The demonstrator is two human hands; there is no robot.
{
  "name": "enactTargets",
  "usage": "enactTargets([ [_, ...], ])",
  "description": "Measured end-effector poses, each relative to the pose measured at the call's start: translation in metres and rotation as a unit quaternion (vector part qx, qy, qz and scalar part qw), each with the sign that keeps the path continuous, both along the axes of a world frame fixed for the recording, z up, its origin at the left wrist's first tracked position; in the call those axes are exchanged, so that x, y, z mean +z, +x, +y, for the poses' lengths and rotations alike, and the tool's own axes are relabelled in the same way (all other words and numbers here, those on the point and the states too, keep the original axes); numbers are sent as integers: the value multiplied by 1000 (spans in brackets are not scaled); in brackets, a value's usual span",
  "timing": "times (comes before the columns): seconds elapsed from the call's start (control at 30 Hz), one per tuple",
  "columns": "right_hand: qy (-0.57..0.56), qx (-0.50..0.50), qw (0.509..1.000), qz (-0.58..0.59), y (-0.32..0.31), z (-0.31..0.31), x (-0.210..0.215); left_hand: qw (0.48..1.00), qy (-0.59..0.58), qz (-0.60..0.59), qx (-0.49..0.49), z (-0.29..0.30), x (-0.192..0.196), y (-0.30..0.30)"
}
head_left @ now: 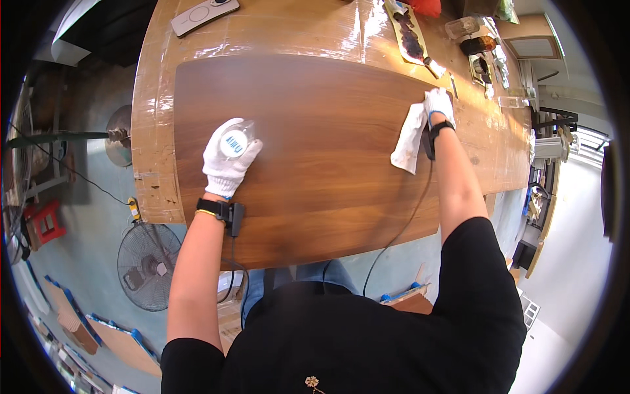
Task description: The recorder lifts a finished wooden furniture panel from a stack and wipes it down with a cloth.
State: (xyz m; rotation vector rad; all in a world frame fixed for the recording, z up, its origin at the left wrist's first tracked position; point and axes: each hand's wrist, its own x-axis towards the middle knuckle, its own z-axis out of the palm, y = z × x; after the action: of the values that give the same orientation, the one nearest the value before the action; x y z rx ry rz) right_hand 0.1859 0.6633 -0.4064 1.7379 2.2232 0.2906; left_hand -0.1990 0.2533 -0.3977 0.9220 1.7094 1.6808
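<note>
A dark brown wood-grain panel [315,151] lies flat in front of me. Over its left part, my left hand [226,161] in a white knit glove is closed around a small clear bottle [233,144], whose round white end with blue-green printing faces up. At the panel's far right corner, my right hand [438,104], also gloved, has its fingers closed on a folded white cloth [409,138]. The cloth hangs down along the panel's right side, lying on its surface. Dark devices are strapped to both wrists, with cables running from them.
The panel rests on a table covered in clear film [154,151]. A phone [205,16] lies at the far left. A stained tray [408,36], a brush [434,67] and a dark jar [478,45] stand far right. A floor fan [148,266] is left of the table.
</note>
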Motion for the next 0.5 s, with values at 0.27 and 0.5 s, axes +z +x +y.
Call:
enactTargets([
  [0.27, -110, 171, 939, 276, -287, -115, 7, 999, 30, -15, 7, -3, -1, -3],
  [0.5, -299, 328, 817, 367, -450, -263, 43, 998, -45, -32, 38, -22, -1, -18],
])
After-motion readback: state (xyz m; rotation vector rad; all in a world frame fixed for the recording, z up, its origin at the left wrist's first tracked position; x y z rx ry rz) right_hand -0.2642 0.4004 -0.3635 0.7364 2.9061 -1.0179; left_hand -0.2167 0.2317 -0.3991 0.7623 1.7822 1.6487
